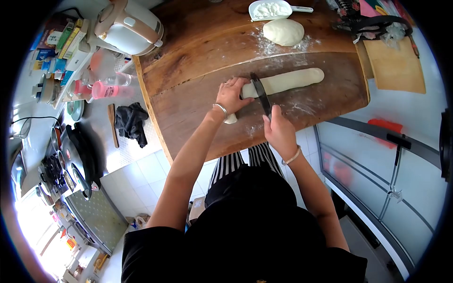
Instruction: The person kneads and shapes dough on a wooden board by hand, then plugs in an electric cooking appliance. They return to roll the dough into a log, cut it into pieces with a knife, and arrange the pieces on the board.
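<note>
A long roll of dough [292, 81] lies across the wooden table. My right hand [280, 129] is closed round the handle of a dark-bladed knife [261, 93], whose blade crosses the roll near its left end. My left hand [230, 96] rests on the roll's left end, just left of the blade, with its fingers curved over the dough. A small cut piece of dough [230, 119] lies beside my left wrist, partly hidden by it. How deep the blade sits in the dough I cannot tell.
A round lump of dough [283, 32] sits on scattered flour at the back, below a white scoop [271, 10] holding flour. An electric kettle [128, 27] stands at the back left. A dark cloth [131, 123] lies on the left counter. Bags and a strap crowd the right corner.
</note>
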### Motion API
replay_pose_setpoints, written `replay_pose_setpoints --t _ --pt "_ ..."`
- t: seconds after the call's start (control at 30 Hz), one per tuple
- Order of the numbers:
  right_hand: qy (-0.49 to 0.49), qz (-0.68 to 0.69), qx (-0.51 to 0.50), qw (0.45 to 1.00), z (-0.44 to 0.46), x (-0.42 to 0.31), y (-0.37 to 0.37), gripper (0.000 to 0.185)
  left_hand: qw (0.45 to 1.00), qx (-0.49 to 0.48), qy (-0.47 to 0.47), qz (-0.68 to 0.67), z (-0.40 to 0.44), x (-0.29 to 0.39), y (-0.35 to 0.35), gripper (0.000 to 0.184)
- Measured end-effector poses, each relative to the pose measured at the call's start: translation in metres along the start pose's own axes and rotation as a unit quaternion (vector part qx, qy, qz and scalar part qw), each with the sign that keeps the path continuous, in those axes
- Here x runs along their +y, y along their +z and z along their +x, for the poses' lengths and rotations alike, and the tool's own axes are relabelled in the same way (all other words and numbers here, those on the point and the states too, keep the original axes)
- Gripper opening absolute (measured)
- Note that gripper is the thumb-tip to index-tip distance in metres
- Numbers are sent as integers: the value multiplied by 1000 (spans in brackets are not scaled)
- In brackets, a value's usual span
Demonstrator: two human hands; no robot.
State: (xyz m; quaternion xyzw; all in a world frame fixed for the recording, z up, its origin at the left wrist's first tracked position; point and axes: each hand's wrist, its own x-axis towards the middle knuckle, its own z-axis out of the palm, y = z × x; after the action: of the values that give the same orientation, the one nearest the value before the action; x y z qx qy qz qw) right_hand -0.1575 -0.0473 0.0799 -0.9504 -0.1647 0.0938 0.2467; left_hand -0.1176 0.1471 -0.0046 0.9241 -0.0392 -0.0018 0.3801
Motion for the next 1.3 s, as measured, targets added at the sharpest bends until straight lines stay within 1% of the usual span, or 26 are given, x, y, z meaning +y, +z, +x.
replay_pose_setpoints --t 0.07,0.13,0.17,0.23,0.3,0.33,0.37,0.43,0.47,0.53,0.57,0.63,0.67,0.7,0.77,0.83,0.9,0.93,1.0,1.03,1.1,1.13,1.17,1.23,1.27,1.3 --pt "11 -14 -4 1000 18 5 17 22 999 2 -38 3 2 -3 6 53" --pt "-34 -9 56 998 35 15 43 23 999 -13 -34 11 -3 1 4 52" --pt "-39 -6 60 997 40 18 51 23 999 -24 -27 22 -2 2 1 52" --pt "-50 7 85 995 44 18 54 23 999 -11 -21 22 -6 -1 -3 52" --pt "-45 36 76 995 45 23 48 22 987 54 -113 -104 -4 -8 -10 54" --pt "-37 62 60 996 42 22 41 22 984 102 -101 -101 4 -13 -16 57" --pt "-35 62 61 996 35 22 33 22 987 78 -126 -60 13 -20 -23 56" --pt "-19 100 89 991 17 13 3 22 987 116 -50 101 22 -24 -30 56" --pt "-26 109 119 987 9 14 -7 22 987 116 -50 99 21 -20 -27 56" --pt "-28 93 119 988 -1 27 -25 22 963 231 89 107 13 3 -18 60" --pt "-33 80 117 989 -6 32 -32 22 987 141 79 -8 5 10 -4 63" --pt "-24 72 98 992 -9 37 -36 23 995 62 35 -68 -4 37 13 65" --pt "-25 61 83 994 -10 40 -35 23 996 58 17 -73 -5 35 27 69" --pt "-26 51 68 996 -10 41 -35 23 995 57 18 -74 -3 37 33 69" --pt "-26 49 66 996 -10 40 -34 23 994 89 -22 -51 2 38 42 75" --pt "-28 48 61 997 -9 41 -32 24 995 93 -14 -44 10 36 43 79" --pt "-3 31 17 999 -6 43 -30 25 995 66 -36 -70 17 37 42 72" --pt "-5 32 14 999 -2 42 -28 25 995 67 -40 -69 20 36 40 72" --pt "8 10 -6 1000 8 40 -24 25 997 14 -46 -54 23 36 37 61" --pt "5 12 -11 1000 18 43 -16 25 997 15 -52 -53 25 37 38 61" --pt "15 19 8 1000 40 55 9 24 997 44 -55 -39 27 39 38 52" --pt "9 28 33 999 48 58 18 23 998 52 -42 -13 26 39 40 51" --pt "1 36 33 999 54 61 24 23 997 58 -45 -4 26 40 41 51" --pt "-30 54 54 997 58 64 30 25 994 36 -99 16 16 53 40 51" --pt "-35 59 55 996 57 68 32 25 988 25 -152 18 9 60 42 50" --pt "-63 61 74 993 56 72 32 25 987 31 -154 23 0 65 44 50"
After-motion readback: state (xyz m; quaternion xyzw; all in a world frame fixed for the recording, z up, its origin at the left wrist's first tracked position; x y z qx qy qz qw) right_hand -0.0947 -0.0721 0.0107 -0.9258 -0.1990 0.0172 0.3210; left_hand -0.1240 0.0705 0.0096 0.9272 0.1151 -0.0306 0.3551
